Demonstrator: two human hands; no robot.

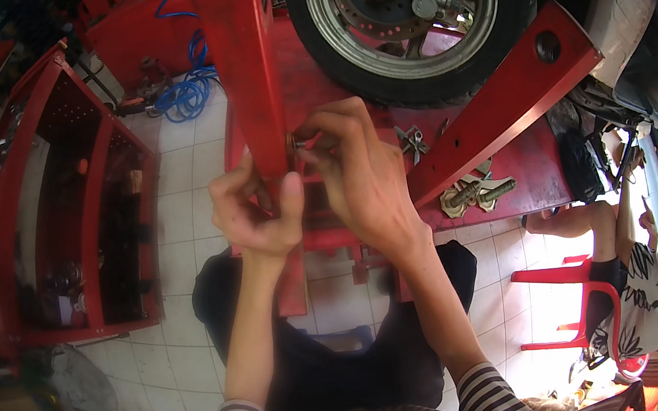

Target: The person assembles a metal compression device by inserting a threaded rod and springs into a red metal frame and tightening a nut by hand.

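My left hand (pixel 260 215) is curled at the upright red steel post (pixel 244 67), fingers bent around its near lower part. My right hand (pixel 363 176) has its thumb and fingertips closed on a small metal bolt (pixel 296 143) at the post's right side. Both hands are close together. Right of them, small metal tools (pixel 414 139) and metal brackets with threaded bolts (pixel 481 194) lie on the red bench (pixel 524 171). A slanted red beam (pixel 508 82) rises beside my right hand.
A motorcycle wheel (pixel 402 63) is beyond my hands. A red tool cart (pixel 81 213) stands left, with a coiled blue hose (pixel 186 99) near it on the tiled floor (pixel 188 207). At right, another person (pixel 639 289) sits on a red plastic chair (pixel 543 281).
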